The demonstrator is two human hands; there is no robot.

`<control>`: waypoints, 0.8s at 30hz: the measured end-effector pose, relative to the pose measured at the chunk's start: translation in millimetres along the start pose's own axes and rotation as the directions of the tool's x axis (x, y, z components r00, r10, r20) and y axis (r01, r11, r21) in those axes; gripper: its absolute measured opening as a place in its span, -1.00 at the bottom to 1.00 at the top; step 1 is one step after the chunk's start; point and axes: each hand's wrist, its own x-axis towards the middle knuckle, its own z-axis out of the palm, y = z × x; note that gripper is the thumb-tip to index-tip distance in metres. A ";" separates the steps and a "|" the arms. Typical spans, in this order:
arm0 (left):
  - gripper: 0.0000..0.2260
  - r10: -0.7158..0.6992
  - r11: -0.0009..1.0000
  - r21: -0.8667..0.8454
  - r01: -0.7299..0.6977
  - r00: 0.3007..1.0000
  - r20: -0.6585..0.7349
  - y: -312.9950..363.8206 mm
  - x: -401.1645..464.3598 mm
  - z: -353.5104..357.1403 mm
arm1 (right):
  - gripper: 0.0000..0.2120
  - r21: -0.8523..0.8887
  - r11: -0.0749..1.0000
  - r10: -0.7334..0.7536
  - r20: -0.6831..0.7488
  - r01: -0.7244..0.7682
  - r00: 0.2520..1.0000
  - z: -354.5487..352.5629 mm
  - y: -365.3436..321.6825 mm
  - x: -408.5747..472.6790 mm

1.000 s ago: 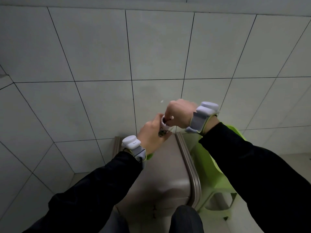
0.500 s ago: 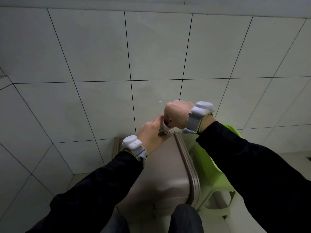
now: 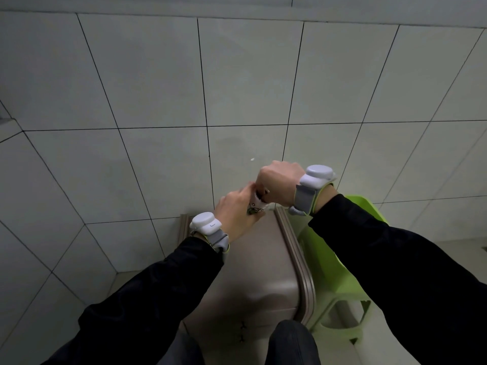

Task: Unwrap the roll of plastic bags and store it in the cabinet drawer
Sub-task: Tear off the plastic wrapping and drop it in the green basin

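Note:
A small white roll of plastic bags point(image 3: 256, 205) with a dark printed pattern shows only as a sliver between my two hands. My left hand point(image 3: 235, 213) grips it from below, fingers curled round it. My right hand point(image 3: 279, 184) closes over its upper end, fingers curled and pinching there. Both hands hover above the back edge of a brown plastic drawer cabinet point(image 3: 261, 267). Most of the roll and any wrapper are hidden by my fingers. No open drawer is visible.
A lime-green plastic stool point(image 3: 340, 280) stands right of the cabinet. Grey tiled wall point(image 3: 184, 101) fills the view behind, meeting a side wall at the left. My knee point(image 3: 292, 341) shows at the bottom edge. Pale floor lies at the far right.
My right hand has shifted slightly over the top of the roll and turned at the wrist. My left hand keeps its hold in nearly the same place.

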 end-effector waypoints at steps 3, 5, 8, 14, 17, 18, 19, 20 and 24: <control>-0.53 0.007 1.000 0.026 -0.008 1.000 0.015 -0.7 1.0 0.9 | -0.88 -0.033 0.999 0.021 0.023 -0.021 1.000 -0.8 -0.9 -0.4; -0.52 0.007 1.000 0.025 -0.007 1.000 0.024 -1.2 1.2 1.8 | -0.91 -0.039 0.999 0.030 0.036 -0.029 0.999 -1.2 -1.1 0.5; -0.54 -0.007 1.000 0.020 0.006 1.000 0.022 -1.6 1.7 3.3 | -0.88 -0.040 0.999 0.020 0.052 -0.018 0.998 -1.0 -1.7 0.9; -0.51 -0.023 0.999 0.047 0.021 0.999 0.041 -4.6 1.1 3.4 | -0.88 -0.047 0.999 -0.013 0.031 0.015 0.999 11.9 -1.7 -0.3; -0.50 -0.030 0.999 0.045 0.028 0.999 0.042 -5.6 0.9 3.8 | -0.84 -0.051 0.996 -0.069 0.011 0.070 0.998 23.2 -0.8 6.8; -0.49 -0.033 0.999 0.043 0.031 0.999 0.038 -5.9 0.7 3.7 | -0.80 -0.045 0.996 -0.077 0.013 0.078 0.997 26.6 -0.1 9.2; -0.49 -0.034 0.998 0.044 0.033 0.999 0.036 -6.2 0.4 3.6 | -0.76 -0.043 0.996 -0.081 0.014 0.082 0.997 29.4 1.0 11.1; -0.48 -0.033 0.998 0.047 0.031 0.999 0.034 -6.5 0.5 3.4 | -0.74 -0.042 0.995 -0.090 0.008 0.090 0.996 32.1 3.2 12.9; -0.50 -0.028 0.999 0.038 0.027 0.999 0.025 -7.1 1.3 3.3 | -0.77 0.041 0.987 -0.156 0.021 0.155 0.988 40.3 14.6 16.3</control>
